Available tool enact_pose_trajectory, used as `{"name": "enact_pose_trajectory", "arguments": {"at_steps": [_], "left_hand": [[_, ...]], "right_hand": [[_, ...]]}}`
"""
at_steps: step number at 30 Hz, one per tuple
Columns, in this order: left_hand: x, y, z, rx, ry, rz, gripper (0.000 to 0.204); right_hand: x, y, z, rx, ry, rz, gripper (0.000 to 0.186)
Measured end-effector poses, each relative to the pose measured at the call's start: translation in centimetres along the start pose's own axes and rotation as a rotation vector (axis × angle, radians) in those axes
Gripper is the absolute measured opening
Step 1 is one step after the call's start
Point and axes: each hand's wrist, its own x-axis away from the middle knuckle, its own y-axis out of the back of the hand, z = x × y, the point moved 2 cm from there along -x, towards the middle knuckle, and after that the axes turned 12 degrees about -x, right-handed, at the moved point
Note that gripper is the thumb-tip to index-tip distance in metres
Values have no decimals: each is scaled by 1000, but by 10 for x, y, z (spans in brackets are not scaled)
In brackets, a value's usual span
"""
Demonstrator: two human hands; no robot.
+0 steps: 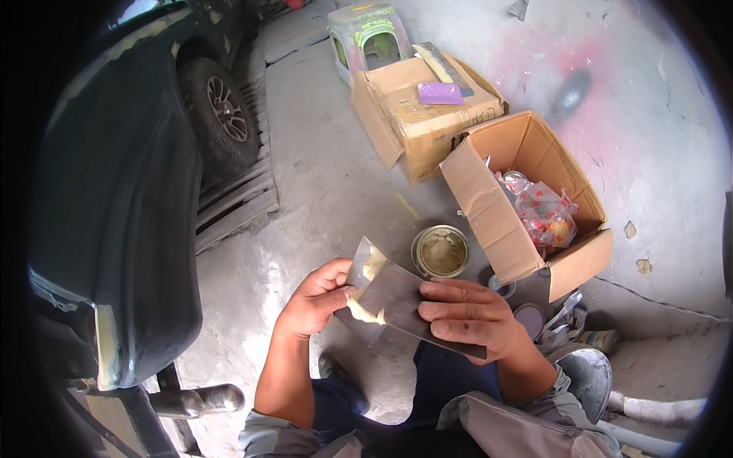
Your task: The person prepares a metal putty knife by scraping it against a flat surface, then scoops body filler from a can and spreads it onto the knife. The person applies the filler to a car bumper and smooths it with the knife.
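Observation:
My left hand [307, 302] pinches a thin grey putty spreader [362, 258], with a pale yellow smear near its upper edge. In my right hand [477, 317] is a second, darker flat spreader [407, 301], gripped with the fingers laid across its face. Along that spreader's left edge sits a lump of cream-coloured putty [365, 311]. The two blades overlap in front of me, the right one over the left. Just beyond them an open round can [417, 263] stands on the floor, with putty of a similar colour inside.
On the left is a dark car body [122, 229] with a wheel [223, 111] beside slatted floor grating. An open cardboard box [489, 206] holds plastic wrapping. Behind it, another box [427, 145] carries a purple block [440, 93], near a paint-spattered stool [370, 34]. Lower right lies a metal bucket [588, 374].

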Motion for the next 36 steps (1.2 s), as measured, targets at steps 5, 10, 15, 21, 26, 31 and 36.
{"name": "enact_pose_trajectory", "arguments": {"at_steps": [5, 10, 15, 21, 26, 31, 36], "left_hand": [[9, -1, -4, -134, 62, -22, 34], [10, -1, -9, -213, 76, -58, 36], [11, -2, -13, -214, 94, -97, 35], [15, -2, -15, -245, 68, -137, 35], [12, -5, -15, -278, 59, -145, 35], [9, -3, -11, -285, 47, -152, 35], [9, -1, -10, -258, -44, -167, 36]], "right_hand": [[10, 0, -4, 70, -59, 77, 33], [9, 1, -13, 96, -83, 77, 31], [6, 8, -18, 174, -92, 119, 30], [0, 11, -20, 251, -103, 181, 30], [2, 17, -22, 297, -99, 221, 35], [-2, 27, -20, 351, -116, 262, 33], [6, 36, -25, 447, -137, 305, 47]]}}
